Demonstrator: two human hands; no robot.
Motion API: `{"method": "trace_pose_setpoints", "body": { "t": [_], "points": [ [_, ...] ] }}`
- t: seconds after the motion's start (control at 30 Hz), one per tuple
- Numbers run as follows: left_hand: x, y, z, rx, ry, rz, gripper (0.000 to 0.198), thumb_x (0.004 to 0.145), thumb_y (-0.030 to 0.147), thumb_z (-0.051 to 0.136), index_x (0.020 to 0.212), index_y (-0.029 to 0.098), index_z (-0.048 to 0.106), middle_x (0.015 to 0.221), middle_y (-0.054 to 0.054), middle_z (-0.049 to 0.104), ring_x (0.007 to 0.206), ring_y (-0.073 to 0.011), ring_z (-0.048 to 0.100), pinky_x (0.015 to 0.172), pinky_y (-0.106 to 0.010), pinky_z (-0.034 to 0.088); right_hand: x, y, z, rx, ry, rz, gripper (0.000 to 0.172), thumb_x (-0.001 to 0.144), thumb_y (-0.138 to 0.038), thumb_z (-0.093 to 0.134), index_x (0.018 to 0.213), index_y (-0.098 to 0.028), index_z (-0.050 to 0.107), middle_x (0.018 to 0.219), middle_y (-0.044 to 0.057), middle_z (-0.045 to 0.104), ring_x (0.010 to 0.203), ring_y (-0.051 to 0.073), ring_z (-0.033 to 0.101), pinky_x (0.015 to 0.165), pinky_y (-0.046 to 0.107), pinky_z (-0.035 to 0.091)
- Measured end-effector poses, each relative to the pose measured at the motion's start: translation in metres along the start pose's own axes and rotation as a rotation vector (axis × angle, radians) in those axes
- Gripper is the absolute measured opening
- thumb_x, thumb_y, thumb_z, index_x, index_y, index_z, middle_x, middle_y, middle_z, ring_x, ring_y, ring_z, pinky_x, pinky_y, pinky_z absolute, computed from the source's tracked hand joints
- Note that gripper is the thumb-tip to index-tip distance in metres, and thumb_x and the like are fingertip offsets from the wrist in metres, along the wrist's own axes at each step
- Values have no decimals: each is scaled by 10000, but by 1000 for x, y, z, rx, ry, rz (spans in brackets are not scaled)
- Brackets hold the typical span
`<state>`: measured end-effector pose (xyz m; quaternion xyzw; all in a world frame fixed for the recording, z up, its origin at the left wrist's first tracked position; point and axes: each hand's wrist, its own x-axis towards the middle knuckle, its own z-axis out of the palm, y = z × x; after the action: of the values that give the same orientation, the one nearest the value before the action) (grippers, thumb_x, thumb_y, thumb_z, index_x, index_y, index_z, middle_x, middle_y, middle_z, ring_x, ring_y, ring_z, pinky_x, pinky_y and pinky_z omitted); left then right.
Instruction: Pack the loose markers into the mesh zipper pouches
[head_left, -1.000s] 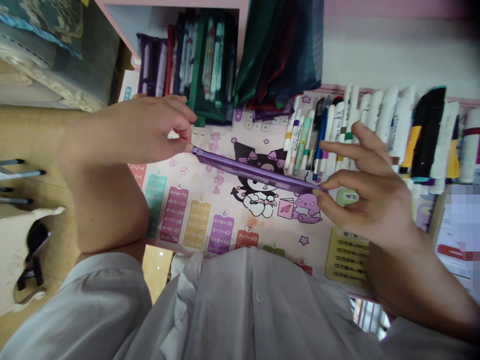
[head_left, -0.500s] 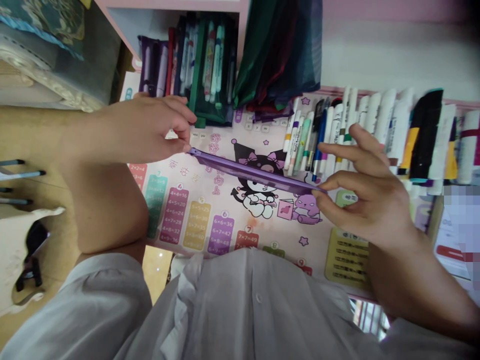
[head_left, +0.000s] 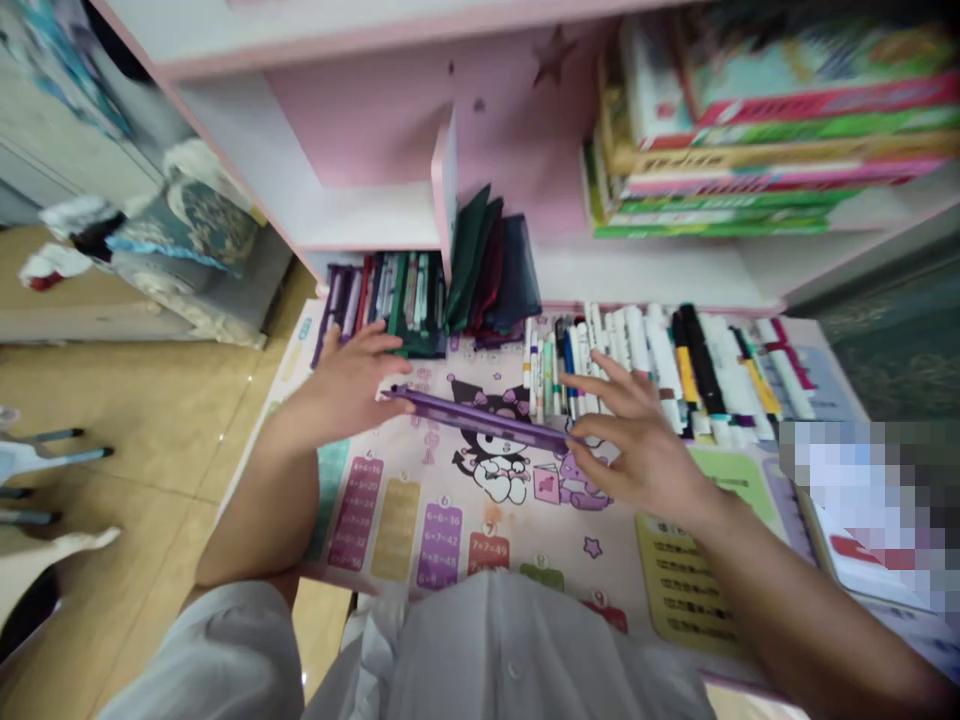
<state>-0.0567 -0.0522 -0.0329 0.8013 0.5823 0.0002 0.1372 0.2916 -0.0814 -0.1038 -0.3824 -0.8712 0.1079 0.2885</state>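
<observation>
A slim purple zip pouch [head_left: 487, 421] is held edge-on above the printed desk mat [head_left: 592, 625], sloping slightly down to the right. My left hand [head_left: 349, 385] has its thumb at the pouch's left end, with the other fingers raised behind; blur softens the grip there. At the right end, my right hand [head_left: 637, 435] pinches the pouch between thumb and fingertip, its upper fingers spread. Behind my right fingers lies a row of markers and pens [head_left: 630, 345]. Just beyond my left fingers stand filled mesh pouches [head_left: 409, 300].
Green, red and dark blue mesh pouches [head_left: 495, 270] lean against an upright shelf divider [head_left: 445, 190]. Stacked books [head_left: 750, 165] occupy the shelf at upper right. A pixelated sheet or booklet [head_left: 862, 540] lies at the mat's right edge. A stool's legs [head_left: 60, 450] show at left.
My view has tilted up, bringing the shelf and books into sight. The pouch stays between both hands; my left-hand fingers look more spread than before.
</observation>
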Motion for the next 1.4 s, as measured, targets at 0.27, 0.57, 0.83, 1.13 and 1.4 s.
{"method": "trace_pose_setpoints", "body": {
  "t": [0.27, 0.57, 0.83, 1.13, 1.4],
  "points": [
    [-21, 34, 33, 169, 22, -85, 254, 860, 311, 655, 1098, 288, 742, 1381, -117, 599, 1441, -371, 365, 1150, -741, 95, 0, -8, -1, -72, -43, -12, 245, 880, -192, 518, 659, -195, 622, 1374, 106, 605, 1438, 458, 346, 1044, 826, 264],
    [-33, 37, 57, 117, 221, -2, 141, 902, 272, 625, 906, 278, 765, 1370, -84, 613, 1432, -379, 379, 1110, -785, 96, 4, -5, 6, -26, 34, 70, 235, 860, -243, 542, 642, -194, 616, 1339, 121, 630, 1416, 461, 383, 1045, 779, 319],
    [-45, 34, 66, -22, 380, 43, 210, 912, 220, 572, 801, 261, 745, 1306, -49, 666, 1420, -342, 414, 1140, -736, 35, 6, 2, 12, -28, 222, 54, 188, 872, -298, 592, 720, -212, 663, 1287, 122, 651, 1394, 430, 426, 1034, 720, 394],
    [-62, 2, 55, -278, 562, -212, 206, 902, 331, 560, 812, 246, 725, 1335, -71, 650, 1441, -326, 384, 1150, -708, 48, 4, 3, 22, -24, 384, 77, 154, 881, -348, 653, 981, -231, 649, 1304, 133, 604, 1421, 395, 401, 1084, 652, 428],
    [-66, -57, 48, -547, 799, -328, 165, 810, 367, 644, 778, 226, 725, 1244, -80, 700, 1379, -268, 482, 1228, -520, 246, 0, 2, 41, -31, 311, 56, 123, 880, -320, 649, 960, -228, 632, 1309, 126, 586, 1430, 410, 376, 1084, 683, 414]
  ]
}}
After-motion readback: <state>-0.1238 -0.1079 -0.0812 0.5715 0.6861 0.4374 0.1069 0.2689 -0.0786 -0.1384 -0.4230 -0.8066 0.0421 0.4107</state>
